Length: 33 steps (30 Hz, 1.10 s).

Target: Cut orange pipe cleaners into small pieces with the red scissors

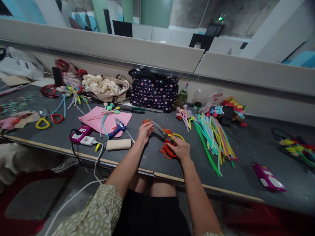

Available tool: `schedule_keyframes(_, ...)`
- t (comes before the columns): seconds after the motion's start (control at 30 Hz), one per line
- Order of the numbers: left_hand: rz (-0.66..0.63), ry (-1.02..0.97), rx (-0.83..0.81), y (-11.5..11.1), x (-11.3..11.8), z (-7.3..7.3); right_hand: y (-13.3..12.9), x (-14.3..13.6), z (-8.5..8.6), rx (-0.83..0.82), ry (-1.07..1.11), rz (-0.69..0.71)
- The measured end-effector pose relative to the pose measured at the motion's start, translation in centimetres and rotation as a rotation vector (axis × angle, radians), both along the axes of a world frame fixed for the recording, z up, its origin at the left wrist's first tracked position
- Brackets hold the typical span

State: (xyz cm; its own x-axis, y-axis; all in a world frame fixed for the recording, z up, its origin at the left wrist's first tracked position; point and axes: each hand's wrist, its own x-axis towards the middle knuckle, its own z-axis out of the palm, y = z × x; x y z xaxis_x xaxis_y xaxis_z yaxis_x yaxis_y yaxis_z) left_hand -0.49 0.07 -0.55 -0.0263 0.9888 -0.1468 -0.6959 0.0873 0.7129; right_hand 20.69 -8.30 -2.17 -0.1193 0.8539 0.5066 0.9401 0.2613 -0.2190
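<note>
I watched the scissors (165,133) slant above the dark table (151,159), their blades pointing toward the left hand; I could not tell how far the blades were parted. The right hand (181,149) was curled around the yellow and red handles. The left hand (145,132) had its fingertips drawn together, pinching a fuzzy orange piece (147,121) near the blade tips. Orange scraps (163,152) lay beneath and beside the red handle.

To the left of the left forearm I saw a cardboard tube (119,144) on its side near the table's front edge, with a blue glue gun (117,128) just behind it, partly on a pink sheet (125,117). To the right of the right hand, a bundle of coloured pipe cleaners (214,134) was fanned out, small pink flowers (184,114) beside it. A dotted bag (154,91) stood at the back, against the partition (118,46).
</note>
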Motion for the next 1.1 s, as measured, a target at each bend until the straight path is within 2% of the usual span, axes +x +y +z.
schedule_keyframes(0.57, 0.0, 0.004, -0.02, 0.1, -0.2, -0.2, 0.1, -0.1, -0.5, -0.03, 0.01, 0.044)
schedule_keyframes(0.83, 0.007, 0.001, -0.041, 0.3, -0.3, -0.4, -0.2, -1.1, 0.9, -0.025, 0.056, -0.033)
schedule_keyframes(1.0, 0.003, 0.016, -0.062, 0.3, -0.3, -0.5, -0.1, -0.8, 0.7, -0.036, 0.002, -0.102)
schedule_keyframes(1.1, 0.004, 0.016, -0.059, 0.2, -0.3, -0.4, -0.1, -0.5, 0.5, -0.001, 0.047, -0.138)
